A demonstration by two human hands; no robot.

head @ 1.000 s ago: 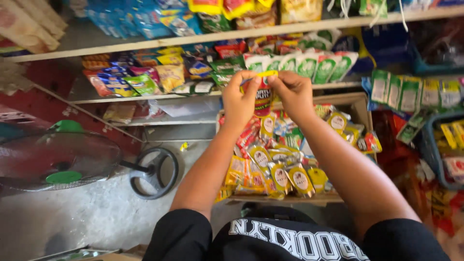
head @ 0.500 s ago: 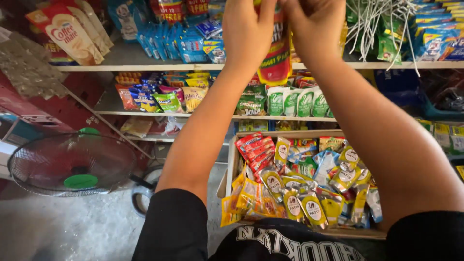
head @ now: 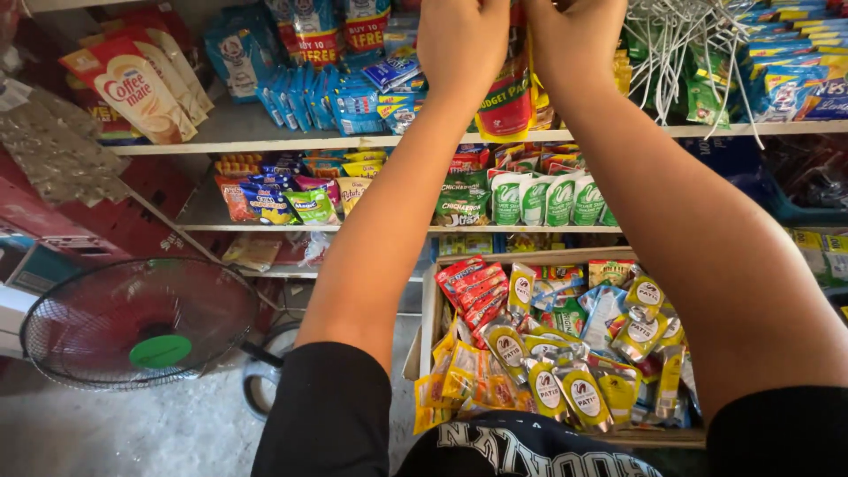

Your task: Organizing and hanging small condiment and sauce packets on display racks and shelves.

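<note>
Both arms reach high; left hand [head: 461,40] and right hand [head: 574,35] pinch a red-green sachet strip [head: 507,102], shelf edge [head: 265,144] just below, white hooks [head: 685,44] crowding right.

Two raised hands [head: 521,40], one red-and-yellow sachet strip [head: 508,102], one electric fan [head: 141,322], four green-and-white pouches [head: 548,199].

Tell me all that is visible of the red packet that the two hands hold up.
The red packet is a glossy plastic sachet, mostly red, with a yellow edge on its right side and a green band at the bottom. It hangs upright in front of the top shelf. Its upper part is hidden behind the left hand and the right hand, which grip it from either side at the top. The lower part hangs free and touches nothing that I can see.
</note>
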